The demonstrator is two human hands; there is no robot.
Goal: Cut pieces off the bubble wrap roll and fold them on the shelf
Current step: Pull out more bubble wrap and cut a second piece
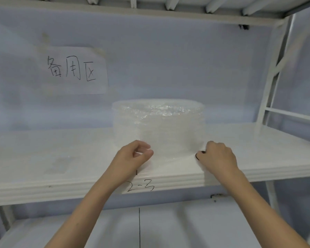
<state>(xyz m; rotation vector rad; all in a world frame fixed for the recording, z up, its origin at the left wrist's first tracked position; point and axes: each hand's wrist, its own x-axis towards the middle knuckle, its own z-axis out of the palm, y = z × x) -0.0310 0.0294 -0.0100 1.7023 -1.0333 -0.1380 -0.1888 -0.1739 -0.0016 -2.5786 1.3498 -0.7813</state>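
Observation:
A clear bubble wrap roll (158, 122) stands on end in the middle of the white shelf (61, 151). A loose sheet of wrap (174, 156) runs from the roll's base toward the shelf's front edge. My left hand (132, 156) pinches the sheet's left edge between thumb and fingers. On the sheet's right edge rests my right hand (217, 157), fingers curled; a small black thing (197, 156) shows at its fingertips, and I cannot tell what it is.
A paper sign (73, 70) with handwritten characters hangs on the back wall at the left. "2-3" (140, 187) is written on the shelf's front lip. A white metal upright (272, 72) stands at the right. A lower shelf (150, 230) lies below.

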